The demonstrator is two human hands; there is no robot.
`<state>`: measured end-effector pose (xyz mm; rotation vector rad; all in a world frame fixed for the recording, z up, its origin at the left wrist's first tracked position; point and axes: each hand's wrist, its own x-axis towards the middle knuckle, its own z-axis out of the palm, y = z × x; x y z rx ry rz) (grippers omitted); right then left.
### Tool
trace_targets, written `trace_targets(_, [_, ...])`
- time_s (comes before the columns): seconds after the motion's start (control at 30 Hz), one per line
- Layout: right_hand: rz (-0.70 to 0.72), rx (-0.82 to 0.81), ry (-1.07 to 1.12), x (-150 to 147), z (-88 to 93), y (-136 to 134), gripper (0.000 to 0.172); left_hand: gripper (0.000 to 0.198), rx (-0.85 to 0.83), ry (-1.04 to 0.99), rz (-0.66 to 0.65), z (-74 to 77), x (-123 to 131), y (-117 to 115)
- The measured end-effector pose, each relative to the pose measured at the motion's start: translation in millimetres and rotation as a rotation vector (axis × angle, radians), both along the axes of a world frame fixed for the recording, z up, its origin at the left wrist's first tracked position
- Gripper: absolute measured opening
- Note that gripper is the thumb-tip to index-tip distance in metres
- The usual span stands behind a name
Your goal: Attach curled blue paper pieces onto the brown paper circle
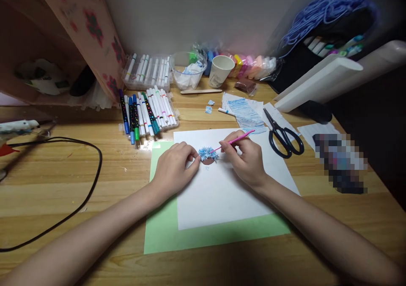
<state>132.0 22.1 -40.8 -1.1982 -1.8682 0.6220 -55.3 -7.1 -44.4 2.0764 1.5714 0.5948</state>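
Note:
My left hand (pixel 174 167) rests on a white sheet (pixel 222 193), its fingers curled and pinched against the left side of a small brown disc (pixel 207 161) topped with blue paper bits (pixel 207 152). My right hand (pixel 245 157) grips a thin pink stick (pixel 236 140), whose tip touches the blue bits from the right. The white sheet lies on a green sheet (pixel 165 231) on the wooden desk (pixel 63 184).
Markers (pixel 147 113) lie in an open case behind the sheets, with another marker box (pixel 147 70), a clear bowl (pixel 187 70) and a paper cup (pixel 220 69) by the wall. Black scissors (pixel 283 136) and blue-coloured paper (pixel 245 113) lie at right. A black cable (pixel 91 180) loops at left.

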Motion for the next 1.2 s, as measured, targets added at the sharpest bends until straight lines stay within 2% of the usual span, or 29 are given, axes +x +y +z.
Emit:
trace_targets(0.13, [0.001, -0.069, 0.057, 15, -8.9, 5, 0.023, 0.011, -0.013, -0.02, 0.022, 0.1, 2, 0])
trace_targets(0.27, [0.003, -0.124, 0.261, 22, -19.2, 9, 0.021, 0.011, -0.051, -0.077, 0.041, 3.0, 1, -2])
trace_targets(0.37, [-0.031, -0.175, 0.396, 23, -22.2, 13, 0.021, 0.011, -0.048, -0.108, 0.067, 11.4, 1, 7])
trace_targets(0.47, [-0.087, -0.266, 0.497, 22, -21.6, 18, 0.024, 0.012, 0.029, -0.071, 0.058, 23.1, 8, 37])
trace_targets(0.57, [-0.129, -0.358, 0.58, 22, -20.6, 21, 0.027, 0.017, 0.068, 0.096, 0.075, 28.1, 25, 82])
trace_targets(0.67, [-0.136, -0.421, 0.632, 23, -20.1, 22, 0.03, 0.021, 0.016, 0.196, 0.182, 21.4, 43, 122])
trace_targets(0.77, [-0.134, -0.438, 0.637, 22, -19.7, 22, 0.032, 0.021, -0.003, 0.185, 0.224, 10.5, 53, 143])
trace_targets(0.9, [-0.115, -0.437, 0.614, 22, -19.6, 22, 0.035, 0.017, -0.06, 0.138, 0.217, 3.6, 51, 148])
trace_targets(1.03, [-0.13, -0.474, 0.615, 23, -19.3, 22, 0.037, 0.008, -0.093, 0.101, 0.176, 5.5, 41, 145])
trace_targets(1.2, [-0.149, -0.495, 0.621, 23, -20.5, 23, 0.039, 0.01, -0.076, 0.066, 0.134, 3.8, 29, 143])
